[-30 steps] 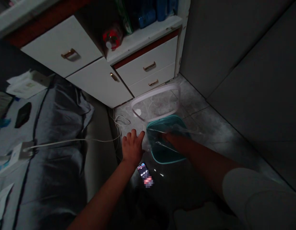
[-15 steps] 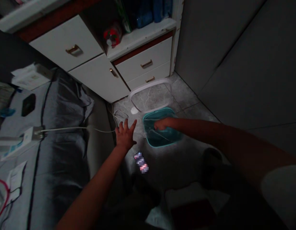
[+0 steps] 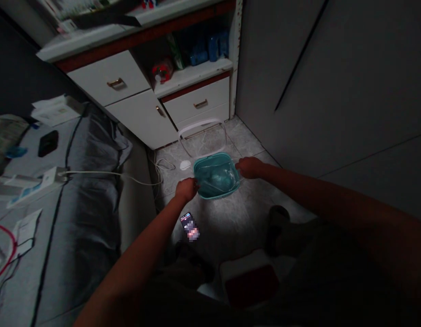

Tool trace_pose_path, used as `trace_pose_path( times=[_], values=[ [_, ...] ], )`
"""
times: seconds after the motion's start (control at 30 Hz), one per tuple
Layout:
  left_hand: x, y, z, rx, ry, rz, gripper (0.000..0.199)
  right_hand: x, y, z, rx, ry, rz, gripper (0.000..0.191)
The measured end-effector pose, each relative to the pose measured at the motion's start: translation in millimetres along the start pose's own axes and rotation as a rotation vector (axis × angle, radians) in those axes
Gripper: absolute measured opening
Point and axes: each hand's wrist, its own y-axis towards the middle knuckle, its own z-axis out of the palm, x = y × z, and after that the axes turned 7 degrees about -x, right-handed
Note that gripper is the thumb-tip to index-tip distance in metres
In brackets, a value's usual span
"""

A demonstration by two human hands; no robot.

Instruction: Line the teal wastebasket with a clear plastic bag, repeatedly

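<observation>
On the grey tiled floor ahead of us stands the teal bin (image 3: 213,156), mouth up, with clear plastic film (image 3: 224,175) spread inside it and over its edge. Our left hand (image 3: 186,188) is at the bin's left rim, its fingers drawn together (too dim there for us to tell whether they pinch film or rim). Our right hand (image 3: 250,167) is just off the right rim, fingers closed on the film, which stretches across to them from the bin.

Behind the bin, before the white cabinet (image 3: 135,113), we see a pale ring (image 3: 203,121); whether it touches the bin we cannot tell. A small white patch (image 3: 185,165) lies to the left of the ring, near a loosely coiled white cable (image 3: 159,170). Nearer us, below our left hand, a lit phone (image 3: 190,225) lies on the floor. Farther left, a dark phone (image 3: 48,143) rests on grey fabric (image 3: 77,218).
</observation>
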Motion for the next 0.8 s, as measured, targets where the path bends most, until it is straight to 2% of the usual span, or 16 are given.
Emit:
trace_pose_path(
  times=[0.1,0.23,0.47,0.63,0.8],
  values=[
    [8.6,7.8,4.9,0.076,-0.065,-0.061,0.033,13.0,-16.0,10.8,-0.04,0.064,-0.139,0.037],
    [21.0,13.5,5.7,0.156,-0.104,0.007,0.032,24.5,-25.4,23.3,0.054,0.114,-0.228,0.036],
    [26.1,4.5,-1.8,0.096,0.021,0.122,0.019,28.2,-26.1,24.6,0.054,0.013,-0.226,0.018],
    [26.7,-8.6,-7.6,0.018,-0.001,0.215,0.015,19.2,-31.0,23.4,0.043,0.015,-0.146,0.021],
    [31.4,-26.6,-6.2,0.066,0.036,0.297,0.019,6.4,-39.6,33.3,0.072,-0.011,-0.128,0.021]
  ],
)
